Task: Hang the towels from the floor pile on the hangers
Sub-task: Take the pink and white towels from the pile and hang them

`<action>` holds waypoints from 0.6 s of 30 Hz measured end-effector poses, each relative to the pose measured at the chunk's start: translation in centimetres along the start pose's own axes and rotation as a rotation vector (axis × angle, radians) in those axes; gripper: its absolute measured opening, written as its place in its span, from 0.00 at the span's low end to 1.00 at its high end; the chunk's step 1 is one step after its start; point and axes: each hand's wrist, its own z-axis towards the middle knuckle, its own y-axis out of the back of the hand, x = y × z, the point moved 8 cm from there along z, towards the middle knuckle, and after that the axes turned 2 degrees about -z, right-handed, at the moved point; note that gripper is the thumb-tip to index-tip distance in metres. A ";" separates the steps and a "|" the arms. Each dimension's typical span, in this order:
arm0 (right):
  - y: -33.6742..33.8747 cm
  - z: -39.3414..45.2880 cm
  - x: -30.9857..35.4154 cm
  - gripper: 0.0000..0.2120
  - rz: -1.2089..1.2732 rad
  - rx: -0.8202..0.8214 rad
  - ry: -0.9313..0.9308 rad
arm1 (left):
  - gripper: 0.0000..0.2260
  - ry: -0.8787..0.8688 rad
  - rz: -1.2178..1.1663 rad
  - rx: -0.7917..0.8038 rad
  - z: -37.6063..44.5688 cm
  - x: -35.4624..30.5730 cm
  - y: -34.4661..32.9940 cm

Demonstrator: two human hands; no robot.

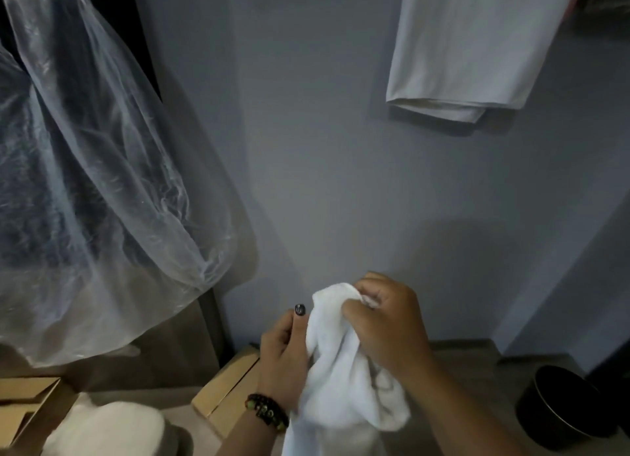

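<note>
Both hands, left (283,360) and right (385,322), pinch a soft, crumpled white towel (344,380), each grip closed on its fluffy folds.

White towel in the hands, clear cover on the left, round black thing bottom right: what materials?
White towel: soft terry-like cloth, matte, bunches in thick folds. Clear cover: thin plastic film, glossy and see-through, with fine creases. Round black container: smooth, with a pale rim; metal or plastic, cannot tell in this light.
</note>
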 end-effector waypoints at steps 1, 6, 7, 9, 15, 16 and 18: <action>0.5 0.2 0.2 0.13 0.023 -0.013 0.000 | 0.24 0.037 -0.001 0.006 -0.3 1.2 -0.2; 2.2 0.7 0.9 0.11 0.030 0.028 0.077 | 0.26 0.078 0.009 -0.021 -0.6 1.6 0.1; 2.5 0.6 0.9 0.10 0.009 0.052 0.100 | 0.25 0.073 0.014 -0.041 -0.3 1.1 0.4; 3.1 0.2 1.0 0.08 -0.029 0.138 0.174 | 0.24 0.058 -0.010 -0.087 0.4 0.0 1.3; 6.4 -0.7 -2.2 0.12 -0.332 0.245 0.089 | 0.24 -0.094 0.061 -0.065 1.2 -4.2 1.3; 6.7 -0.9 -2.9 0.15 -0.353 0.290 0.019 | 0.24 -0.135 0.071 -0.044 1.1 -5.1 0.8; 6.4 -1.6 -3.8 0.26 -0.314 0.398 -0.104 | 0.23 -0.221 0.093 0.001 1.0 -6.8 -0.2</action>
